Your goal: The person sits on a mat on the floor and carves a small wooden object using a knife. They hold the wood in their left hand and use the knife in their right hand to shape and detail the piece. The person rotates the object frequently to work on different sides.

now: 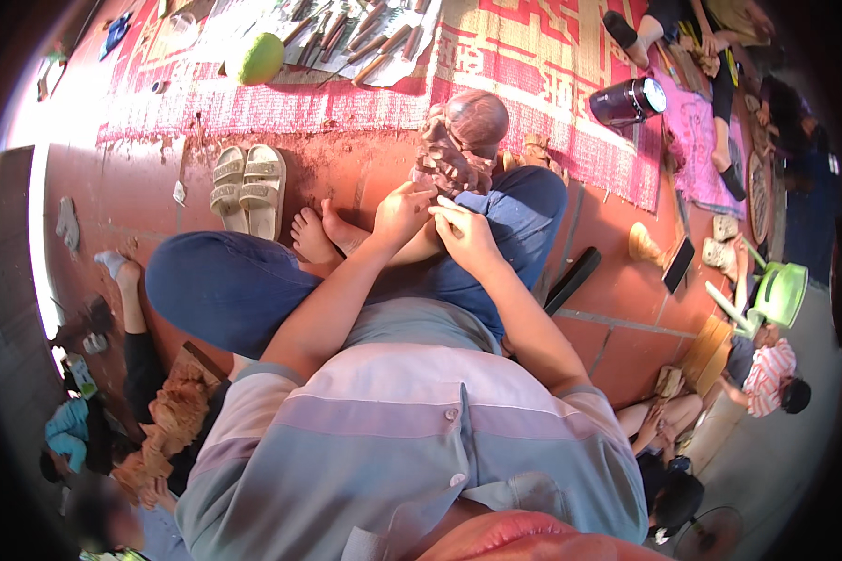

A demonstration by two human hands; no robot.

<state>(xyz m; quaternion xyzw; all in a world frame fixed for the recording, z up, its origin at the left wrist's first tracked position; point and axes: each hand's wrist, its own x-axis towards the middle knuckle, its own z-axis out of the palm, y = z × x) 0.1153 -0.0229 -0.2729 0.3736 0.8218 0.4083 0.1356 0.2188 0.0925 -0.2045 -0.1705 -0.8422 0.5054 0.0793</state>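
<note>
A dark reddish-brown wood carving (477, 122), with a smooth round part and knobbly cut detail, stands in front of my crossed legs, against my right knee. My left hand (405, 215) is closed at the carving's lower near edge. Close beside it, my right hand (465, 237) has its fingers drawn together in a pinch. The fingertips of both hands nearly meet just below the carving. Whatever they hold is too small or hidden to make out.
Beyond the carving lies a red and straw patterned mat (374, 110) with a green round fruit (256, 59) and several carving tools (382, 56). Sandals (249, 192) sit to the left. A dark cylindrical lamp (627, 101) and a phone (678, 266) are right. Other people work nearby.
</note>
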